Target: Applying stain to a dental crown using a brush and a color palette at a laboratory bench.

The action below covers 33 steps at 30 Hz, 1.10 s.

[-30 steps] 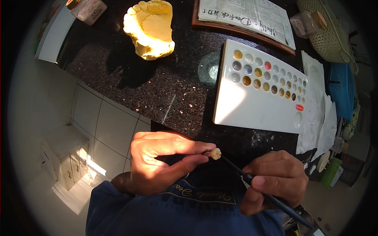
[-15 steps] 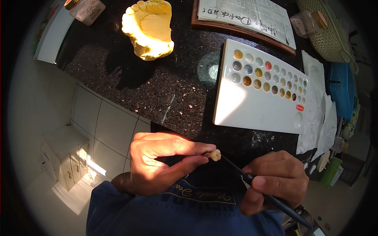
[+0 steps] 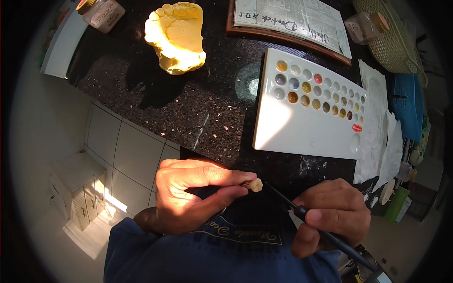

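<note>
Thumb and forefinger of my left hand (image 3: pixel 188 193) are closed in a pinch on a small tooth-coloured dental crown (image 3: pixel 255 185). A bit of dark metal shows between the fingertips behind it. My right hand (image 3: pixel 335 212) grips a slim black brush (image 3: pixel 337 241) like a pen. Its thin tip points left and ends just beside the crown, with a small gap between them. Beyond my hands, on the dark speckled counter, lies a white mixing palette (image 3: pixel 302 137) with rows of wells holding coloured pastes, mostly browns, yellows and greys.
A yellow plaster dental model (image 3: pixel 174 42) stands on the counter (image 3: pixel 198 113) at the far left, near a lidded jar (image 3: pixel 104 15). Behind the palette is a framed board (image 3: pixel 292 23) with paper. White tissue (image 3: pixel 370 155), another jar (image 3: pixel 365 28) and a blue basket (image 3: pixel 406 108) sit right.
The brush tip has drawn slightly away from the crown. The crown has turned or shifted a little in my left fingers, and the counter items appear slightly farther left.
</note>
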Available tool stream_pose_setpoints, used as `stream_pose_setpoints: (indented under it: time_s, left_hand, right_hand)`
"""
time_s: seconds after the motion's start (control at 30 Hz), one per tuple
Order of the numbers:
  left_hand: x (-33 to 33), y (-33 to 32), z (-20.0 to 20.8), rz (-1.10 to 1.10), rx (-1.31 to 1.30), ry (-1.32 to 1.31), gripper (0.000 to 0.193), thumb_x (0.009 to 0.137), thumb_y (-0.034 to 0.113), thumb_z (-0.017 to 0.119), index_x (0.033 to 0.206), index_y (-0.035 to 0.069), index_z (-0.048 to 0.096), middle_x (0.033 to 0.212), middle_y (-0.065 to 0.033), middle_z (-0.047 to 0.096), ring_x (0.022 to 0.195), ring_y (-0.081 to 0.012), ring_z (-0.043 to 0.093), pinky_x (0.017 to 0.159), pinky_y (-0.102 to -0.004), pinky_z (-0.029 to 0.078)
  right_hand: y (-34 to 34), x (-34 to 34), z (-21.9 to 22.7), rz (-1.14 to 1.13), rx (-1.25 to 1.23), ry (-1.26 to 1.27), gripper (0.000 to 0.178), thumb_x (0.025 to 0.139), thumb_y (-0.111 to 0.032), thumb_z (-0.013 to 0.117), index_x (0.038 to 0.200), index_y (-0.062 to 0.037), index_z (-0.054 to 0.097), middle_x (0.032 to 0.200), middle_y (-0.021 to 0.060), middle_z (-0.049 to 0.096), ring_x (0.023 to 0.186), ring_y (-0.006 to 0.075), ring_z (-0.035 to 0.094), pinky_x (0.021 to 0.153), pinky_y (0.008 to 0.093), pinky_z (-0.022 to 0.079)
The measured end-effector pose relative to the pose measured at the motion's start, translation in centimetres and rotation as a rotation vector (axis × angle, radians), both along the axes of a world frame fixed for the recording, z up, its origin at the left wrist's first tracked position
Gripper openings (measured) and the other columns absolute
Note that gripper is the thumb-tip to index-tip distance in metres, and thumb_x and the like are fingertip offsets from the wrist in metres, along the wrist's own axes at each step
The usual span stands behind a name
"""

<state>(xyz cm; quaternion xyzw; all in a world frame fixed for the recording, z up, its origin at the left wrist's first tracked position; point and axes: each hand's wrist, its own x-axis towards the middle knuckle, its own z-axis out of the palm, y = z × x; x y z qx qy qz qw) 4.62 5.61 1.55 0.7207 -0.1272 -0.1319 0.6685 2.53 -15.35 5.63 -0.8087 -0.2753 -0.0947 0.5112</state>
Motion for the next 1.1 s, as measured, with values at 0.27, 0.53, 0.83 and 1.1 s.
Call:
stream_pose_setpoints:
  time_s: [0.27, 0.53, 0.83, 1.1]
  left_hand:
    - [0.0, 0.0, -0.1, -0.011, -0.080, 0.036, 0.012, 0.073, -0.006, 0.070, 0.084, -0.005, 0.069, 0.077, -0.0171, 0.069, 0.072, -0.0208, 0.070, 0.068, -0.0276, 0.056]
    - [0.0, 0.5, -0.3, -0.091, -0.105, 0.026, 0.023, 0.073, -0.010, 0.069, 0.095, -0.005, 0.068, 0.084, -0.0161, 0.070, 0.078, -0.0200, 0.070, 0.071, -0.0262, 0.056]
    - [0.7, 0.5, 0.2, -0.079, -0.032, 0.101, 0.011, 0.074, 0.002, 0.070, 0.084, -0.004, 0.070, 0.075, -0.0156, 0.070, 0.068, -0.0190, 0.070, 0.064, -0.0265, 0.057]
    - [0.7, 0.7, -0.4, -0.108, -0.044, 0.070, 0.010, 0.075, 0.000, 0.068, 0.083, -0.005, 0.070, 0.076, -0.0163, 0.070, 0.068, -0.0196, 0.070, 0.064, -0.0267, 0.057]
  right_hand:
    - [-3.0, 1.5, 2.7, -0.300, 0.006, 0.101, 0.030, 0.095, -0.027, 0.047, 0.110, -0.0011, 0.047, 0.091, 0.0141, 0.053, 0.070, 0.0172, 0.054, 0.055, 0.0241, 0.045]
    - [-4.8, 8.6, 2.8, -0.268, -0.054, 0.349, 0.024, 0.085, -0.021, 0.059, 0.092, 0.0017, 0.054, 0.089, 0.0166, 0.065, 0.083, 0.0142, 0.061, 0.070, 0.0234, 0.045]
    - [-3.1, 10.7, 1.2, -0.142, 0.015, 0.355, 0.019, 0.083, -0.015, 0.061, 0.079, 0.0024, 0.056, 0.078, 0.0088, 0.058, 0.088, 0.0183, 0.063, 0.064, 0.0210, 0.048]
    - [-3.2, 10.8, 0.5, -0.091, 0.066, 0.361, 0.018, 0.083, -0.013, 0.061, 0.080, 0.0033, 0.056, 0.079, 0.0085, 0.056, 0.090, 0.0187, 0.062, 0.066, 0.0216, 0.049]
